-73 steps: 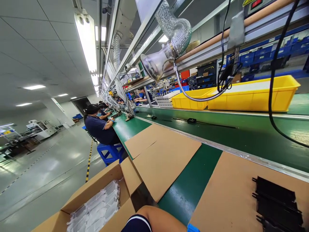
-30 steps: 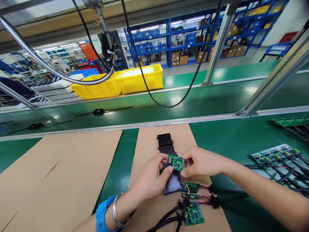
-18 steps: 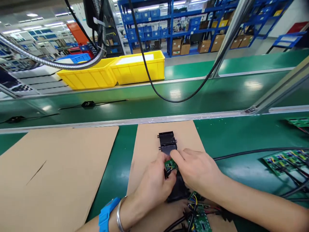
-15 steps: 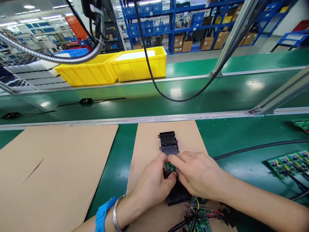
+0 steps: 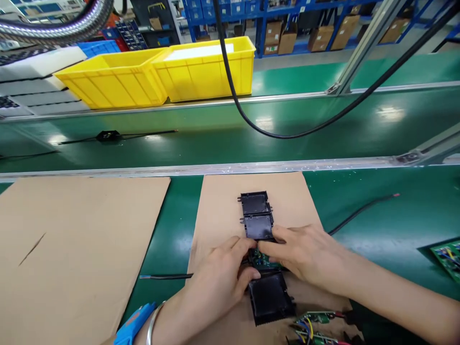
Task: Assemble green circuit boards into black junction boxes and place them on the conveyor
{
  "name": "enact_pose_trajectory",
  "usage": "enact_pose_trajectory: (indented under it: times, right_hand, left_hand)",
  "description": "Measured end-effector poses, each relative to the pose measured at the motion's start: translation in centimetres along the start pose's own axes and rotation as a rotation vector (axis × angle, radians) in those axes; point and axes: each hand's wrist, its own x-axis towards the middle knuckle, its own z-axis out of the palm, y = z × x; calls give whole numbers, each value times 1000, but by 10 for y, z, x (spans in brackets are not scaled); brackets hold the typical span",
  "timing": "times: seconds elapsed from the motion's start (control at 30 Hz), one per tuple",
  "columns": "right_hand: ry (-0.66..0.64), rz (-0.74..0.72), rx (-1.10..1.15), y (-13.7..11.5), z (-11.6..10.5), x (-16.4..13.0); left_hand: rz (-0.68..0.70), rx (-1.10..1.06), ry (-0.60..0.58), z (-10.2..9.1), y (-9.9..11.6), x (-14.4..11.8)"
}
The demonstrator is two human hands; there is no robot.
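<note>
Left hand [image 5: 219, 280] & right hand [image 5: 305, 254], fingers curled, pinch green circuit board [image 5: 261, 260] over a black housing [image 5: 268, 297] (row of three) on cardboard sheet [image 5: 223, 215], near surface's front edge.

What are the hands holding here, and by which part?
Both the left hand and right hand pinch a green circuit board by its opposite ends, over a row of black casings.

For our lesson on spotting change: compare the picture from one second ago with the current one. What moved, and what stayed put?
The green circuit board, held up in the air before, has come down among the black housings. Left hand and right hand still pinch it. The housings remain on the cardboard sheet; yellow bins unchanged.
</note>
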Motion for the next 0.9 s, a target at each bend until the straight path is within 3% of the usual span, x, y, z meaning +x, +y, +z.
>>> enact_pose_trajectory:
  times: [0.33, 0.57, 0.77, 0.9]
  right_hand:
    - [84, 64, 21, -7, 11, 1]
    - [18, 40, 170, -6, 7, 6]
    - [2, 46, 188, -6, 7, 8]
    - [-9, 56, 188, -7, 6, 8]
  left_hand:
    - [77, 37, 23, -2, -3, 1]
    - [88, 142, -7, -6, 3, 3]
    - [97, 36, -19, -13, -7, 3]
    - [110, 244, 31, -11, -5, 3]
